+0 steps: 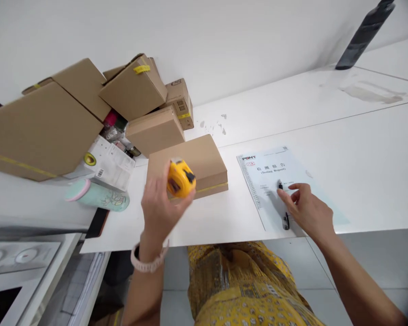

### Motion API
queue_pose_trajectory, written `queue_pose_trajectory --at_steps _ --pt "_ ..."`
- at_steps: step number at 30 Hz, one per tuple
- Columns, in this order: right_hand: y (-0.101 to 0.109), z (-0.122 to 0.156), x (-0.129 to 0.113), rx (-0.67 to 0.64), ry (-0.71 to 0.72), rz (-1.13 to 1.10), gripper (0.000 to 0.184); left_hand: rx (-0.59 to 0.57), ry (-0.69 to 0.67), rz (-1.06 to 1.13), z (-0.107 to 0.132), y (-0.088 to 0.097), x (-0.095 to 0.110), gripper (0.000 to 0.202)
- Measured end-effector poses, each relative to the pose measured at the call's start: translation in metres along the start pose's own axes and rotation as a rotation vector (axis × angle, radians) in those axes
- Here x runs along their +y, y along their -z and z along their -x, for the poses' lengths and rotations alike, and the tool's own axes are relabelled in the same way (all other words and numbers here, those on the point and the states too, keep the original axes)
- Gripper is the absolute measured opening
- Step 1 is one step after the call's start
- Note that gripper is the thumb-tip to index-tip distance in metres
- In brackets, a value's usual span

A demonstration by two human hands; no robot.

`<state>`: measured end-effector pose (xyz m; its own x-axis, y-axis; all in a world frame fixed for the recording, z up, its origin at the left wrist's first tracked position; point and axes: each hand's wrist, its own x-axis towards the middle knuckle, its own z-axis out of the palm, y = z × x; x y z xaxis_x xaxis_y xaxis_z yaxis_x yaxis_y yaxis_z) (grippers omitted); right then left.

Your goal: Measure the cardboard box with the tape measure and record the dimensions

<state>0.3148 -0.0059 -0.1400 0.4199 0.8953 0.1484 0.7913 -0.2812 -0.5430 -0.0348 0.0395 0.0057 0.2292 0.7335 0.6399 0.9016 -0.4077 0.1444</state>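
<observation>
My left hand [159, 199] is raised above the table and closed around a yellow and black tape measure [181, 178]. Behind and below it lies a flat brown cardboard box [204, 158] with a strip of yellow tape along its front. Over the lower part of a printed testing report [272, 167] hovers my right hand [308, 206], its thumb and index finger apart with nothing visible between them. By the thumb is a dark pen tip [280, 184], and a black clip end [285, 221] lies lower on the paper. Whether these are one pen I cannot tell.
Cardboard boxes [132, 90] are piled at the back left, with a white package [110, 163] before them. A mint-green bottle [102, 195] lies near the left edge. A dark bottle [362, 38] stands at the back right. The white table [221, 222] ends just before my lap.
</observation>
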Motion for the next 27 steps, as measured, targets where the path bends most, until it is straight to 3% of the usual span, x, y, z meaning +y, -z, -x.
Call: queue_pose_trajectory --at_steps 2,5,7,9,11,13,14,16,17,20,23,27 --pt "-0.011 -0.006 0.011 -0.081 0.071 0.122 0.062 -0.1 0.067 -0.138 -0.028 -0.012 -0.011 0.076" --pt "-0.019 -0.007 0.013 -0.125 0.234 0.151 0.049 -0.283 0.144 -0.233 -0.058 -0.031 -0.022 0.074" --pt "-0.015 -0.008 0.011 -0.162 0.253 0.074 0.044 -0.362 0.188 -0.229 -0.068 -0.041 -0.027 0.071" --pt "-0.005 -0.009 0.009 -0.221 0.173 -0.137 0.041 -0.349 0.205 -0.209 -0.066 -0.047 -0.027 0.069" --pt "0.009 -0.007 0.01 -0.284 0.055 -0.497 0.038 -0.218 0.149 -0.16 -0.048 -0.053 -0.017 0.065" --pt "0.021 -0.003 0.01 -0.321 -0.025 -0.862 0.038 -0.052 0.009 -0.026 -0.013 -0.063 0.006 0.054" --pt "0.025 0.001 0.01 -0.317 -0.045 -0.98 0.038 -0.021 -0.081 0.096 0.009 -0.07 0.021 0.047" --pt "0.026 0.01 0.007 -0.266 -0.075 -1.071 0.039 -0.092 -0.295 0.364 0.056 -0.088 0.056 0.045" --pt "0.024 0.014 0.005 -0.227 -0.095 -1.07 0.038 -0.196 -0.388 0.433 0.078 -0.098 0.073 0.048" --pt "0.007 0.026 -0.006 -0.147 -0.159 -1.075 0.039 -0.531 -0.524 0.357 0.12 -0.123 0.107 0.077" --pt "-0.011 0.033 -0.016 -0.209 -0.18 -1.115 0.051 -0.701 -0.596 0.163 0.129 -0.135 0.116 0.078" --pt "-0.024 0.033 -0.02 -0.3 -0.191 -0.985 0.056 -0.664 -0.63 0.01 0.129 -0.135 0.115 0.058"
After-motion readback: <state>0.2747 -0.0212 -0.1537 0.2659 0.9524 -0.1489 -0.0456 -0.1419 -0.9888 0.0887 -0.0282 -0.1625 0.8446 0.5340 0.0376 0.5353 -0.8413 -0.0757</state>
